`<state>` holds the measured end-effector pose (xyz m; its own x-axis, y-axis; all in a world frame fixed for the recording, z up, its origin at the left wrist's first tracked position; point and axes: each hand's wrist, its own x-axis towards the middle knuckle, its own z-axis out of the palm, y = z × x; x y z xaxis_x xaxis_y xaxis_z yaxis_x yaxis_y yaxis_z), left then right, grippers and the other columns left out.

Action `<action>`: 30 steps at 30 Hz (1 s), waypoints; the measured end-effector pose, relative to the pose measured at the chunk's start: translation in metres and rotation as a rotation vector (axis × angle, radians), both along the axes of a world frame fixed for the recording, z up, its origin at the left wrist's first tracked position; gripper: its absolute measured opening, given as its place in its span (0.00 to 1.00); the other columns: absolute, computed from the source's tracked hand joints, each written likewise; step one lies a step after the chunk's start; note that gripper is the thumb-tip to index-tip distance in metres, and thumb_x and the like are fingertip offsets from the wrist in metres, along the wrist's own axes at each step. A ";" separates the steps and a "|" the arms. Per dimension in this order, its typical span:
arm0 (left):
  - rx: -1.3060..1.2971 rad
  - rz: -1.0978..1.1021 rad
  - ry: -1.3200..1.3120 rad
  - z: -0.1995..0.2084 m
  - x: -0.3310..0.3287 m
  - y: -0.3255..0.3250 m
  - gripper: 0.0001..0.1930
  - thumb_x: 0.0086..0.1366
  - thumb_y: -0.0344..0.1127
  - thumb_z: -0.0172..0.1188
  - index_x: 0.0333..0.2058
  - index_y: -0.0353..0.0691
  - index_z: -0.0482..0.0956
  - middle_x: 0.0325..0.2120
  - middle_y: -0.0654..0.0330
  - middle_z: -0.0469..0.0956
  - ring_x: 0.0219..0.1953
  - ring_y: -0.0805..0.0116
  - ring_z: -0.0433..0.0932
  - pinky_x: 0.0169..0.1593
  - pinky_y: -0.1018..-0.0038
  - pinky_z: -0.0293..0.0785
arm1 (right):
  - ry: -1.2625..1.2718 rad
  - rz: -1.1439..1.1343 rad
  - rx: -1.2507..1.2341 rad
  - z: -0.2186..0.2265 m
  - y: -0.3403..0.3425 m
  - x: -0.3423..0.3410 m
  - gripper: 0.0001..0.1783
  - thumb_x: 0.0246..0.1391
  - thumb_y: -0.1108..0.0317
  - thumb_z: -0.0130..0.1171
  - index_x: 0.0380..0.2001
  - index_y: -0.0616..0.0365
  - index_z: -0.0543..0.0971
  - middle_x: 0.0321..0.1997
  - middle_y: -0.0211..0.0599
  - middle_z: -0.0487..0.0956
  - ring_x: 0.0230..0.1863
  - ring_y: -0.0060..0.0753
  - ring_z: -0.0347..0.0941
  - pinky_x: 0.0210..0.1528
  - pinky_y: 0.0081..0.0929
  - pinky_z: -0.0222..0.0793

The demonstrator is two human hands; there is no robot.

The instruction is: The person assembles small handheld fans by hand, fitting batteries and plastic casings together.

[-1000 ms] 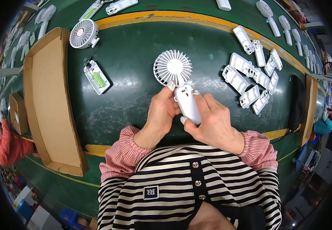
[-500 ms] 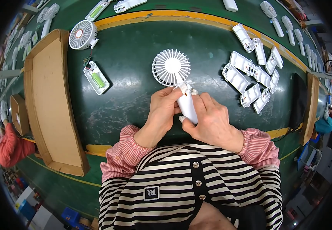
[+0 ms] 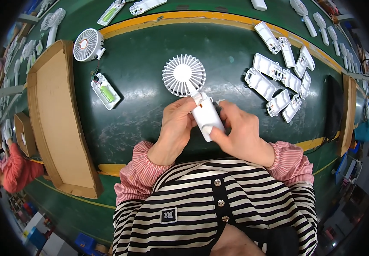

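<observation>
Between my hands is a white handheld fan (image 3: 183, 73), its round slatted head pointing away from me and its handle (image 3: 209, 119) slanting back toward my chest. My left hand (image 3: 177, 123) grips the neck, thumb on top where handle and head meet. My right hand (image 3: 240, 130) has its thumb pressed on the lower handle and its index finger beside the upper end. The thumb and a fingertip of that hand wear white covers. A small reddish-brown mark shows near the handle's top. The fan's underside is hidden.
On the right lie several white handle shells (image 3: 265, 68). At left, an opened fan (image 3: 88, 45) is wired to a shell holding a green battery (image 3: 106, 93). A long cardboard tray (image 3: 63, 123) stands further left. More fans (image 3: 304, 17) line the far side; a co-worker's red sleeve (image 3: 20, 168) shows at far left.
The handle has rolled, so its broad face now shows. My right index finger has lifted away from its upper end, and the fan has shifted slightly left in view.
</observation>
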<state>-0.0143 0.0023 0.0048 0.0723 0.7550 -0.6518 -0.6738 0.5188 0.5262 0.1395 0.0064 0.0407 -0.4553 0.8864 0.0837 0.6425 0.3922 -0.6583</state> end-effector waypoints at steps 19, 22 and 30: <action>0.133 0.041 -0.051 -0.005 0.001 -0.005 0.11 0.58 0.30 0.54 0.37 0.29 0.74 0.33 0.55 0.76 0.35 0.70 0.75 0.42 0.75 0.70 | 0.512 -0.138 -0.973 -0.021 0.010 -0.004 0.17 0.49 0.61 0.57 0.29 0.69 0.75 0.20 0.33 0.75 0.20 0.19 0.69 0.19 0.18 0.66; 0.125 0.053 -0.047 -0.003 0.001 -0.005 0.10 0.58 0.30 0.54 0.37 0.29 0.74 0.33 0.55 0.76 0.35 0.70 0.75 0.42 0.75 0.70 | 0.512 -0.132 -0.960 -0.025 0.009 -0.003 0.17 0.49 0.60 0.57 0.29 0.69 0.75 0.20 0.33 0.75 0.20 0.19 0.69 0.20 0.19 0.65; 0.146 0.036 -0.005 -0.001 0.003 -0.002 0.11 0.58 0.29 0.54 0.37 0.29 0.74 0.34 0.55 0.76 0.34 0.71 0.75 0.39 0.76 0.71 | 0.587 -0.143 -0.919 -0.027 0.013 -0.007 0.17 0.46 0.61 0.58 0.29 0.68 0.75 0.22 0.34 0.75 0.21 0.19 0.70 0.23 0.20 0.65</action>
